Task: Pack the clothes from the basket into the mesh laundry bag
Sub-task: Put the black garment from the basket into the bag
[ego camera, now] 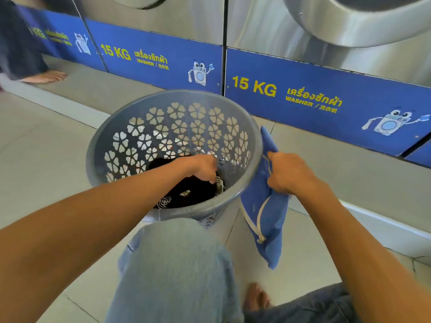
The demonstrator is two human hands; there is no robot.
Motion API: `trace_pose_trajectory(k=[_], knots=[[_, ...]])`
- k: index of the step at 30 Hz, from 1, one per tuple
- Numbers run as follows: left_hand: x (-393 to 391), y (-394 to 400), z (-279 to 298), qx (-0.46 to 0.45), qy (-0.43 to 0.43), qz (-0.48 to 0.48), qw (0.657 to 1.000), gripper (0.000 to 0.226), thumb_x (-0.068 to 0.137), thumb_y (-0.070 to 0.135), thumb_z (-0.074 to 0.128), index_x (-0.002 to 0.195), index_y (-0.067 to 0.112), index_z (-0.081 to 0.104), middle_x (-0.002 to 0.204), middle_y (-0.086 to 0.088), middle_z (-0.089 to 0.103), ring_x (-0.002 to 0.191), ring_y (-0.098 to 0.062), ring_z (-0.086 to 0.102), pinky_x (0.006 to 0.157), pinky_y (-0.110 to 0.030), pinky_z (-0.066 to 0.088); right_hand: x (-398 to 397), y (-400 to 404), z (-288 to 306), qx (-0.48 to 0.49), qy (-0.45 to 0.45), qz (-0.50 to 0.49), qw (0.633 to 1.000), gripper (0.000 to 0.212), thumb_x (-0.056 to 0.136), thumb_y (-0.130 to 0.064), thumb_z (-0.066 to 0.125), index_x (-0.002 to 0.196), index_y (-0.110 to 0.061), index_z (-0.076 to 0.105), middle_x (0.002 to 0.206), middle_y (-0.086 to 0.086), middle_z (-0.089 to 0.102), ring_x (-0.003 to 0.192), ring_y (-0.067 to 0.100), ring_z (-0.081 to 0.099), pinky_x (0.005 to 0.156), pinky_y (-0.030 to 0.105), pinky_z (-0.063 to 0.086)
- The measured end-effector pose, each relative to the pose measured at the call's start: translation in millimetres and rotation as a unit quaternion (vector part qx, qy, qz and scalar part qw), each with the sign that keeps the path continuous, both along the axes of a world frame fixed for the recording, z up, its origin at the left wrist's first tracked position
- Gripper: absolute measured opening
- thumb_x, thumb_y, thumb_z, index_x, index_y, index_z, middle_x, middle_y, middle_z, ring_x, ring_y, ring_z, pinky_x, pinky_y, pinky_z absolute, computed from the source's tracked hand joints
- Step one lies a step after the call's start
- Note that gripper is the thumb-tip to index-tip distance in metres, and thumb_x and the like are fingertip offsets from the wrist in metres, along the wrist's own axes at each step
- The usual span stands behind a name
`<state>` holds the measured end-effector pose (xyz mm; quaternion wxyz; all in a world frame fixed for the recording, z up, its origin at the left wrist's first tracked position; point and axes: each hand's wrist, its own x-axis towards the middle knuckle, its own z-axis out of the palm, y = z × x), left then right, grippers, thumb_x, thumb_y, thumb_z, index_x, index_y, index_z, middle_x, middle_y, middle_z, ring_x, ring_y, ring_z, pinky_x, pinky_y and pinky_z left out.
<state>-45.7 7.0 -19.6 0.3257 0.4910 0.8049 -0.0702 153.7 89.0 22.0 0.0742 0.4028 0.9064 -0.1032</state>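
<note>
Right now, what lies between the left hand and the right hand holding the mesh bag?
In the head view, the grey basket's rim runs between the left hand, down among the dark clothes, and the right hand gripping the blue mesh bag outside it.

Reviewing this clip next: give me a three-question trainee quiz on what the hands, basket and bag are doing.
1. True or false: the left hand is inside the grey basket.
2. What does the right hand hold? A) blue mesh bag B) basket rim C) nothing
3. What colour is the main garment at the basket's bottom?

Key:
1. True; its grip closes on fabric there.
2. A; the blue mesh bag hangs beside the basket, zipper partly open.
3. Black.
</note>
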Motion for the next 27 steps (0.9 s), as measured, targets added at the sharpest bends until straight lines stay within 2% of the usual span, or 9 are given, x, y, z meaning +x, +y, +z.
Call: trace_pose_trajectory(k=[3, 9, 11, 13, 15, 16, 18, 23, 27], knots=[[-7, 9, -40, -0.04, 0.02, -0.005, 0.999, 0.082, 0.082, 0.032, 0.072, 0.151, 0.015, 0.032, 0.153, -0.011, 0.038, 0.138, -0.034, 0.039, 0.107, -0.039, 0.04, -6, 4, -13, -0.035, -0.023, 0.003, 0.999, 0.01, 0.083, -0.01, 0.058, 0.089, -0.01, 0.049, 0.077, 0.012, 0.052, 0.065, 0.029, 0.048, 0.058, 0.035, 0.039], [-47, -2, -106, -0.212, 0.145, 0.072, 0.964, 0.151, 0.05, 0.063, 0.084, 0.147, 0.039, -0.029, 0.162, -0.015, -0.019, 0.145, -0.052, -0.013, 0.11, -0.073, 0.012, -4, 14, -37, -0.049, -0.002, 0.005, 0.999, 0.018, 0.089, -0.018, 0.055, 0.106, -0.014, 0.055, 0.079, 0.009, 0.053, 0.072, 0.031, 0.052, 0.059, 0.037, 0.041], [-57, -5, -114, -0.23, 0.14, 0.073, 0.96, 0.153, 0.055, 0.06, 0.084, 0.14, 0.035, -0.041, 0.162, -0.02, -0.01, 0.147, -0.051, 0.001, 0.112, -0.065, 0.024, -4, 19, -39, -0.05, 0.003, 0.008, 0.999, 0.023, 0.088, -0.018, 0.056, 0.111, -0.016, 0.055, 0.08, 0.009, 0.054, 0.072, 0.031, 0.052, 0.058, 0.036, 0.041], [-66, -3, -124, -0.219, 0.127, 0.067, 0.965, 0.141, 0.073, 0.041, 0.078, 0.135, 0.025, -0.047, 0.152, -0.024, 0.037, 0.134, -0.041, 0.044, 0.106, -0.049, 0.044, -4, 21, -38, -0.053, 0.006, 0.007, 0.999, 0.03, 0.086, -0.015, 0.056, 0.116, -0.018, 0.055, 0.081, 0.008, 0.054, 0.073, 0.031, 0.053, 0.058, 0.036, 0.041], [-68, 0, -125, -0.187, 0.126, 0.087, 0.97, 0.126, 0.076, 0.03, 0.075, 0.151, 0.015, -0.025, 0.133, -0.019, 0.057, 0.117, -0.035, 0.06, 0.099, -0.042, 0.051, -4, 23, -36, -0.052, -0.001, 0.005, 0.999, 0.04, 0.084, -0.011, 0.056, 0.123, -0.02, 0.053, 0.083, 0.008, 0.053, 0.075, 0.031, 0.052, 0.06, 0.036, 0.041], [-69, 1, -122, -0.172, 0.133, 0.085, 0.972, 0.112, 0.074, 0.034, 0.076, 0.156, 0.009, 0.005, 0.128, -0.017, 0.059, 0.116, -0.033, 0.061, 0.097, -0.041, 0.052, -4, 24, -35, -0.052, -0.006, 0.003, 0.999, 0.045, 0.082, -0.01, 0.056, 0.126, -0.02, 0.052, 0.084, 0.009, 0.053, 0.076, 0.031, 0.052, 0.061, 0.036, 0.041], [-67, 3, -104, -0.144, 0.135, 0.066, 0.978, 0.075, 0.068, 0.043, 0.076, 0.129, 0.006, 0.055, 0.111, -0.011, 0.063, 0.107, -0.03, 0.064, 0.09, -0.039, 0.056, -1, 26, -31, -0.051, -0.008, -0.005, 0.999, 0.046, 0.081, -0.011, 0.056, 0.126, -0.02, 0.052, 0.086, 0.009, 0.053, 0.078, 0.032, 0.053, 0.062, 0.036, 0.042], [-58, 2, -28, -0.011, 0.051, 0.108, 0.993, 0.038, 0.061, 0.04, 0.073, 0.076, 0.006, 0.061, 0.076, -0.009, 0.062, 0.071, -0.028, 0.06, 0.06, -0.032, 0.045, 21, 25, -15, -0.047, 0.013, -0.032, 0.998, 0.023, 0.078, -0.013, 0.057, 0.099, -0.015, 0.048, 0.085, 0.013, 0.056, 0.073, 0.033, 0.049, 0.053, 0.032, 0.035], [-53, -12, 39, 0.14, -0.088, 0.222, 0.961, 0.041, 0.054, 0.031, 0.074, 0.084, 0.006, 0.063, 0.08, -0.014, 0.062, 0.071, -0.027, 0.059, 0.062, -0.034, 0.045, 50, 13, 9, -0.039, 0.039, -0.043, 0.998, 0.042, 0.079, -0.012, 0.058, 0.12, -0.015, 0.052, 0.098, 0.016, 0.063, 0.081, 0.036, 0.054, 0.065, 0.038, 0.047]])
